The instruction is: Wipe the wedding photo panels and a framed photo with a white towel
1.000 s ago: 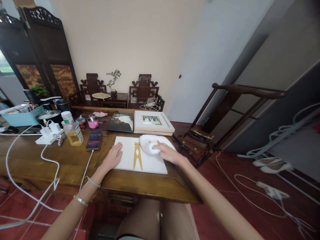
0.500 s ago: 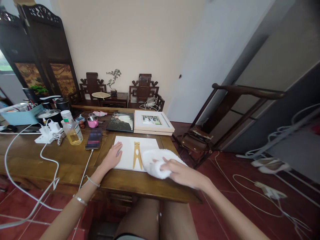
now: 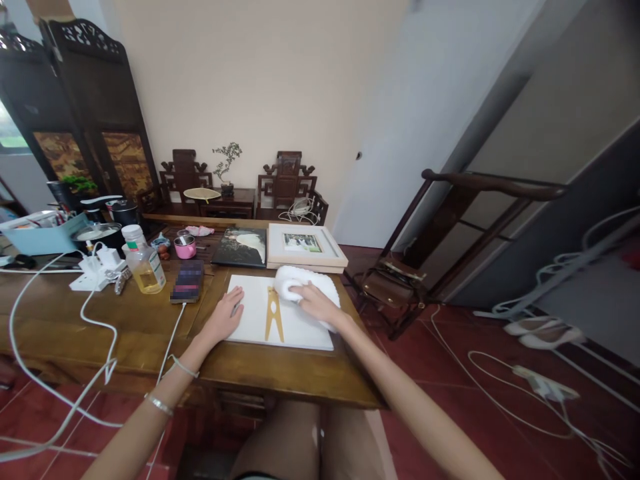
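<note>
A white board with a yellow clothespin shape on it lies flat on the wooden table. My left hand rests flat on the board's left edge, fingers spread. My right hand presses a white cloth onto the board's far right part, fingers curled over it.
Behind the board lie a white framed photo and a dark picture. To the left are a phone on a cable, an oil bottle, a pink pot, a power strip. A wooden chair stands right.
My right hand with the cloth swept from the board's far right down to its near right corner, then back up to the far right. The left hand stayed put.
</note>
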`<state>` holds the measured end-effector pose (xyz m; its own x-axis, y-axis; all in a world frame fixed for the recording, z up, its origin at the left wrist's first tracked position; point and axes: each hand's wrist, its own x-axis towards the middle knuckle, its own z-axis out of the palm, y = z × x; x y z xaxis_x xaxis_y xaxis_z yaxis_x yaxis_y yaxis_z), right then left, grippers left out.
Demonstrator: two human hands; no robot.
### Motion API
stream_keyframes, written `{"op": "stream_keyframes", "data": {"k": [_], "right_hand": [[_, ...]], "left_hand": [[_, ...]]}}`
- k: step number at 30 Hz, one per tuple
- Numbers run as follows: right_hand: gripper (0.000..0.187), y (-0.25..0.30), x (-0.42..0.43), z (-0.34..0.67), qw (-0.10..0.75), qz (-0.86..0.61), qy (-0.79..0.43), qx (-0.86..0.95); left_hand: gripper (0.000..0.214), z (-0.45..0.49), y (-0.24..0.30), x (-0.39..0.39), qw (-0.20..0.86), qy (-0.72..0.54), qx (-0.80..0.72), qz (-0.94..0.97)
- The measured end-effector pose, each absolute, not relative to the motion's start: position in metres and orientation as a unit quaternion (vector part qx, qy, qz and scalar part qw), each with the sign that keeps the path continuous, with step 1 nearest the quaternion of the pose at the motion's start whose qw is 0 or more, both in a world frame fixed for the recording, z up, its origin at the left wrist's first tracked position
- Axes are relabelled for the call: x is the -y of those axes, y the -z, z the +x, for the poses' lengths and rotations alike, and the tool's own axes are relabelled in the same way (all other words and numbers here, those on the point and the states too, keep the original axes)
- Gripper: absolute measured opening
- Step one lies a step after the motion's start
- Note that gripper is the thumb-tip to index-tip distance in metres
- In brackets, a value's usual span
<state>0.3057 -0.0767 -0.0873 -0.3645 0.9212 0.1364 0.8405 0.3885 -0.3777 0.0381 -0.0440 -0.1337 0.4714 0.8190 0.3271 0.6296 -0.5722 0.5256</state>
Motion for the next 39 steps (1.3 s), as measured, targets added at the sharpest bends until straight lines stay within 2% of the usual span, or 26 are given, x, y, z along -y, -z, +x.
{"op": "stream_keyframes", "data": {"k": [4,10,15,22,28,32,39], "right_hand": [[0.054,0.085,0.079,0.274,0.141,-0.513,-0.094,0.842],[0.058,0.079,0.157,0.259,0.092,-0.439,-0.098,0.889],[0.056,0.076,0.202,0.262,0.087,-0.387,-0.116,0.911],[0.060,0.083,0.130,0.276,0.140,-0.461,-0.123,0.868],[0.056,0.087,0.060,0.260,0.116,-0.535,-0.059,0.835],[0.053,0.083,0.069,0.248,0.094,-0.520,-0.038,0.848],[0.053,0.078,0.146,0.248,0.066,-0.456,-0.055,0.886]], "left_hand": [[0.048,0.037,0.134,0.044,0.167,-0.281,-0.428,0.843],[0.045,0.037,0.137,0.043,0.167,-0.290,-0.427,0.840],[0.045,0.038,0.140,0.042,0.151,-0.288,-0.424,0.845],[0.044,0.038,0.144,0.039,0.157,-0.299,-0.419,0.843],[0.044,0.036,0.144,0.037,0.154,-0.292,-0.416,0.847],[0.045,0.036,0.144,0.037,0.162,-0.296,-0.413,0.846],[0.045,0.037,0.144,0.039,0.153,-0.298,-0.415,0.846]]}}
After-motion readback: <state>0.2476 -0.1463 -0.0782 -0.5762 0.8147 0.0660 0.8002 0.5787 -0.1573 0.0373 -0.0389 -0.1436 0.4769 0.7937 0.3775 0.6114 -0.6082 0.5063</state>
